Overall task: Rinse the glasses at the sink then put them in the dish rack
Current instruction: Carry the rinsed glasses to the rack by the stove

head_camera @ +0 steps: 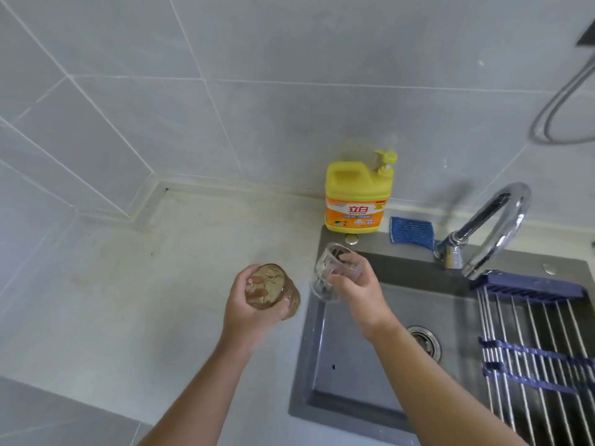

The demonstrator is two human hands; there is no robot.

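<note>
My left hand (249, 309) grips an amber-tinted glass (269, 289) above the pale counter, just left of the sink. My right hand (357, 284) holds a clear patterned glass (328, 272) tilted over the sink's left rim. The grey sink (351, 358) lies below and to the right of both hands. A dish rack (541, 336) of metal rods with blue ends spans the sink's right side. The chrome faucet (495, 230) arches over the back of the sink, and I see no water running.
A yellow dish soap bottle (357, 201) stands at the sink's back left corner against the tiled wall. A blue scrub cloth (412, 233) lies beside the faucet base. A drain (425, 341) sits in the sink bottom. A hose (566, 101) hangs at the upper right.
</note>
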